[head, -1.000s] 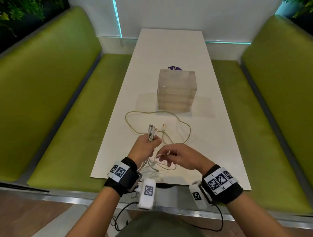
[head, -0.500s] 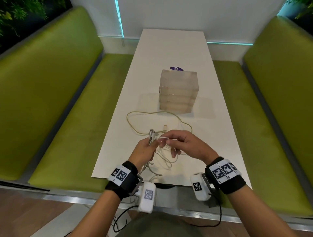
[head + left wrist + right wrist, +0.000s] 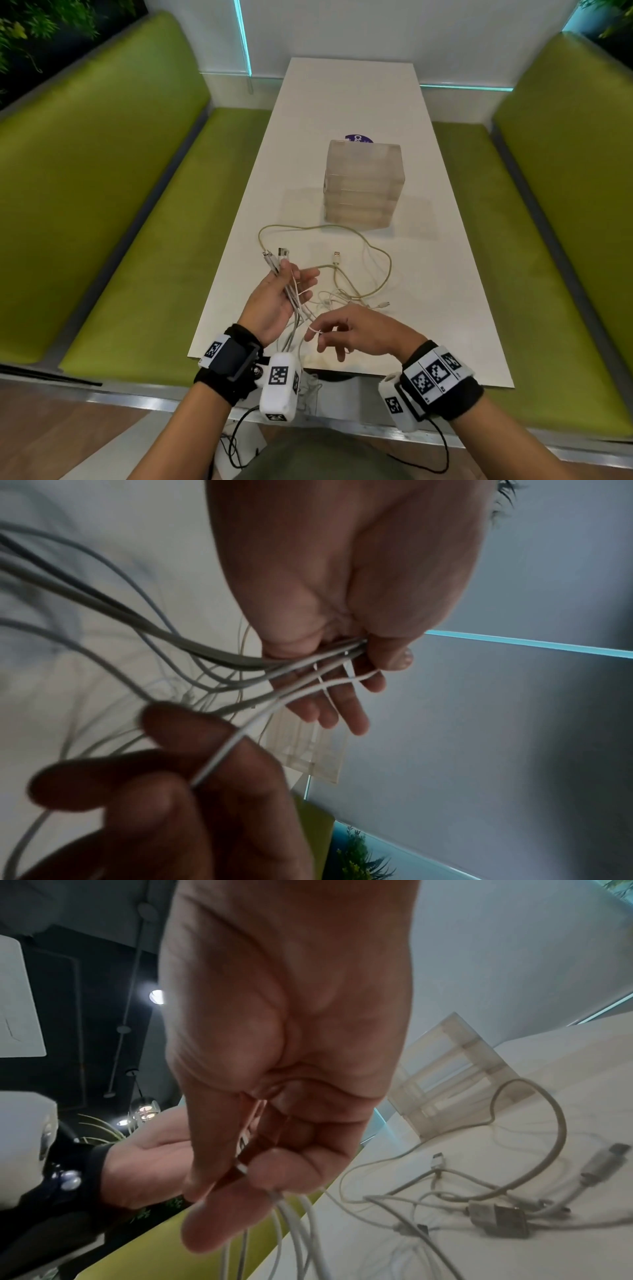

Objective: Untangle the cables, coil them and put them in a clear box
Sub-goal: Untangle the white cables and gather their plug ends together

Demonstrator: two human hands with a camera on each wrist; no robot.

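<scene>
Several white and beige cables (image 3: 346, 294) lie tangled on the white table (image 3: 346, 96). My left hand (image 3: 294, 284) is palm up and holds a bundle of cable ends; their plugs (image 3: 278, 256) stick out past the fingers. In the left wrist view its thumb (image 3: 390, 653) presses the bundle (image 3: 240, 666) against the fingers. My right hand (image 3: 318, 335), just near of it, pinches one thin white cable (image 3: 291, 1213) between thumb and fingers. The stacked clear boxes (image 3: 363, 185) stand closed beyond the tangle.
A beige cable loop (image 3: 388, 270) and a loose USB plug (image 3: 336, 255) lie between my hands and the boxes. A purple sticker (image 3: 356, 137) shows behind the stack. Green benches (image 3: 113, 205) flank the table on both sides. The table's near edge (image 3: 342, 371) is under my wrists.
My right hand has drawn back from the plugs toward me, sliding along a white cable. My left hand has turned palm up and shifted slightly left with the bundle.
</scene>
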